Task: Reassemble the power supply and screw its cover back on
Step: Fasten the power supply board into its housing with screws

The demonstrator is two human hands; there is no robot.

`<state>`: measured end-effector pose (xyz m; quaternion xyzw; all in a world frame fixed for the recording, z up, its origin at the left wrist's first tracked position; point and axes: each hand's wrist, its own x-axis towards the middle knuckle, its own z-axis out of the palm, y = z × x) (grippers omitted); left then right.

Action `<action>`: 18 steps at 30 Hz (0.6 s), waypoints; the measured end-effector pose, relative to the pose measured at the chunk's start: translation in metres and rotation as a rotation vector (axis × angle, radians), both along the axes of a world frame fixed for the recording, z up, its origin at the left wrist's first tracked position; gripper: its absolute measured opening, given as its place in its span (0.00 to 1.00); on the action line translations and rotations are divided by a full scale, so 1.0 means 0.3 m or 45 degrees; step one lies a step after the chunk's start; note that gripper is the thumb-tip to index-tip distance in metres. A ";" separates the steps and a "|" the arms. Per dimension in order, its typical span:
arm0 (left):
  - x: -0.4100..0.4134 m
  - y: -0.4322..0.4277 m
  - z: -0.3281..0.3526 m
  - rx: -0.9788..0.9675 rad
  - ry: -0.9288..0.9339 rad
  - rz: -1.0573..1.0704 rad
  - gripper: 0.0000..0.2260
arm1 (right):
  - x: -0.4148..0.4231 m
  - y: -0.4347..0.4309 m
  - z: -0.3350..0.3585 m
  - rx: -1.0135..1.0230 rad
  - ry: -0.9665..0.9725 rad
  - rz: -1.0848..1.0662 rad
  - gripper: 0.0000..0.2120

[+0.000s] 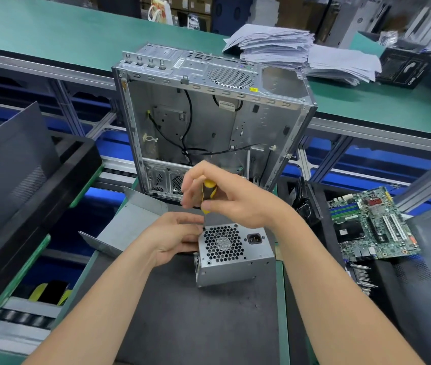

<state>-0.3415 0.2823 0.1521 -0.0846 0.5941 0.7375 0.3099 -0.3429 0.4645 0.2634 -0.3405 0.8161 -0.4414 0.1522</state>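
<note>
A grey metal power supply (235,262) stands on the dark mat (182,312), its honeycomb fan grille and power socket facing up. My right hand (224,196) grips a yellow-and-black screwdriver (207,192) upright, with the tip at the grille's top left corner. My left hand (174,235) holds the power supply's left side, fingers curled at that same corner. A bent grey metal cover (130,225) lies just left of my left hand.
An open, stripped computer case (209,122) stands upright behind the power supply. A green motherboard (372,225) lies at the right. Black trays (24,196) sit at the left, over a roller conveyor. Stacked papers (288,46) lie on the far green bench.
</note>
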 end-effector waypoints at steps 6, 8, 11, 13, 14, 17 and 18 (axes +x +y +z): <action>0.004 0.001 -0.001 -0.020 0.009 0.017 0.12 | 0.005 -0.005 -0.006 0.026 0.038 -0.088 0.11; 0.003 0.002 -0.001 -0.023 -0.009 0.032 0.12 | 0.009 -0.016 -0.021 0.016 0.088 -0.236 0.10; 0.002 0.001 -0.003 -0.017 -0.026 0.038 0.12 | 0.015 -0.039 -0.040 0.019 0.175 -0.482 0.11; 0.002 0.003 -0.006 -0.022 -0.026 0.042 0.12 | 0.020 -0.057 -0.058 0.043 0.274 -0.713 0.15; 0.002 0.005 -0.007 -0.031 -0.025 0.044 0.11 | 0.023 -0.064 -0.068 0.059 0.311 -0.831 0.17; 0.002 0.008 -0.007 -0.042 -0.036 0.057 0.11 | 0.027 -0.082 -0.093 0.102 0.388 -1.052 0.21; 0.002 0.009 -0.006 -0.044 -0.040 0.059 0.10 | 0.027 -0.084 -0.097 0.122 0.425 -1.039 0.20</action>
